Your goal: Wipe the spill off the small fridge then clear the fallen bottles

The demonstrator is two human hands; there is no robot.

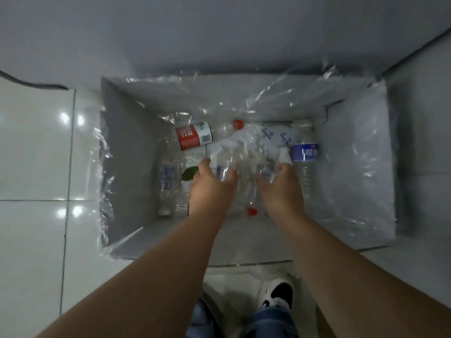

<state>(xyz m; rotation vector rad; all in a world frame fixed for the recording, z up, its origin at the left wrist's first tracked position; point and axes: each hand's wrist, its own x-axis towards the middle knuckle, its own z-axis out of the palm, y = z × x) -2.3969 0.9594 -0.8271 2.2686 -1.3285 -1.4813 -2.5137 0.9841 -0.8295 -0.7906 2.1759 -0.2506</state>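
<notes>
Where white floor tiles (36,147) gleam, a lined box (122,147) stands.

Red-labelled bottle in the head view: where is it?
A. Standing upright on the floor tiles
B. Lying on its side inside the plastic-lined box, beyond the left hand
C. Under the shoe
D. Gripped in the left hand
B: the red-labelled bottle lies on its side in the plastic-lined box, apart from the left hand.

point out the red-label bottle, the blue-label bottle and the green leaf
red-label bottle (194,139), head view, on its label.
blue-label bottle (305,152), head view, on its label.
green leaf (189,173), head view, on its middle.
</notes>
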